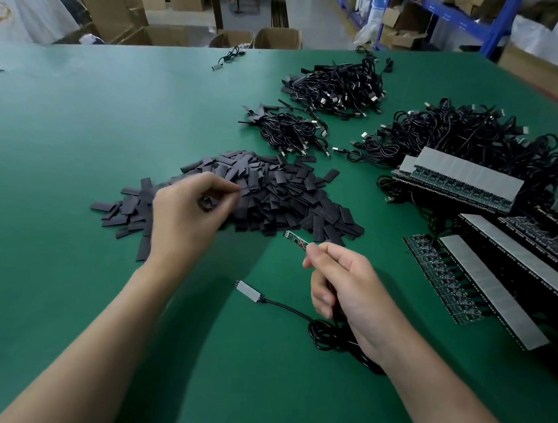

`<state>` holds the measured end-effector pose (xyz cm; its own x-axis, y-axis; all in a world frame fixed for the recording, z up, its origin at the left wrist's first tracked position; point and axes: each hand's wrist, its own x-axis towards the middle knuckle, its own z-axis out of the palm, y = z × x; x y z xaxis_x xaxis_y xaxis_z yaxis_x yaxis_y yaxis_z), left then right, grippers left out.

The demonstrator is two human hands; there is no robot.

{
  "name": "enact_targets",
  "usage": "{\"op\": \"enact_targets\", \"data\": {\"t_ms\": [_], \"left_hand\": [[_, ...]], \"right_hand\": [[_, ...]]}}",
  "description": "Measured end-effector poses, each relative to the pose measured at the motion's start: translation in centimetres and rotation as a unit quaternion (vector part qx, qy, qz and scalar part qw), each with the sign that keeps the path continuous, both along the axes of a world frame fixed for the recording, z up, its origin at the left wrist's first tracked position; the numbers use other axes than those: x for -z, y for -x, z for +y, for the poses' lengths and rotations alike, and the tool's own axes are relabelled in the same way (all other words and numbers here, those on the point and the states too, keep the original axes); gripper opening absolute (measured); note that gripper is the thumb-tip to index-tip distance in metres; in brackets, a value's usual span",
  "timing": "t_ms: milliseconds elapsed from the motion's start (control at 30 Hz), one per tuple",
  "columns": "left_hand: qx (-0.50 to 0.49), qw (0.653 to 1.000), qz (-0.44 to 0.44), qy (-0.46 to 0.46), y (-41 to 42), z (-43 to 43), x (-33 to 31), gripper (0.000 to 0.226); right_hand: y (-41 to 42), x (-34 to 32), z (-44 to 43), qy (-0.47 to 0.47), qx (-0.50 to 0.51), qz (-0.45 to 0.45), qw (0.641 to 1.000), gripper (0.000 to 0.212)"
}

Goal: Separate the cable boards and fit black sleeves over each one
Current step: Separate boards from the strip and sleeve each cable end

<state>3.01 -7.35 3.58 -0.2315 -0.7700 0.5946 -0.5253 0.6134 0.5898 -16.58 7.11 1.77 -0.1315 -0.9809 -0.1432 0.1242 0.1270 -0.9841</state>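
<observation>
While the left hand [185, 216] pinches a black sleeve [207, 203] from the pile [289, 195], the right hand [348, 286] pinches a cable board [296, 239] (bare end outward) for sleeving.

Warehouse workshop, shelving [460, 17], cartons [119, 15], green worktable [110, 109]

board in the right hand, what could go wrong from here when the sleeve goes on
1. The right hand pinches the board only at its wired end, so pushing a sleeve on may bend it or strain the solder joints.
2. The left hand pinches a black sleeve within the dense sleeve pile; a second sleeve might come along.
3. The cable coil under the right wrist could snag the grey-ended cable lying beside it.
</observation>
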Motion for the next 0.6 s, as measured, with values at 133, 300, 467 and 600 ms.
{"op": "enact_targets", "data": {"t_ms": [133, 300, 467, 600], "left_hand": [[0.142, 0.989, 0.033, -0.036, 1.1, 5.2, 0.1, 0.008], [0.183, 0.983, 0.004, -0.001, 1.2, 7.4, 1.5, 0.012], [0.197, 0.980, -0.022, -0.030, 0.8, 7.9, 2.2, 0.035], [0.173, 0.983, -0.030, -0.052, 1.6, 8.0, 2.4, 0.031]], "right_hand": [[0.4, -0.4, 0.0, -0.021, 0.020, -0.072, 0.997, 0.047], [0.3, -0.3, 0.3, -0.018, -0.002, -0.052, 0.999, 0.024], [0.2, 0.2, 0.1, 0.028, 0.031, 0.049, 0.998, 0.042], [-0.1, 0.6, 0.1, 0.057, 0.015, 0.118, 0.991, 0.031]]}}
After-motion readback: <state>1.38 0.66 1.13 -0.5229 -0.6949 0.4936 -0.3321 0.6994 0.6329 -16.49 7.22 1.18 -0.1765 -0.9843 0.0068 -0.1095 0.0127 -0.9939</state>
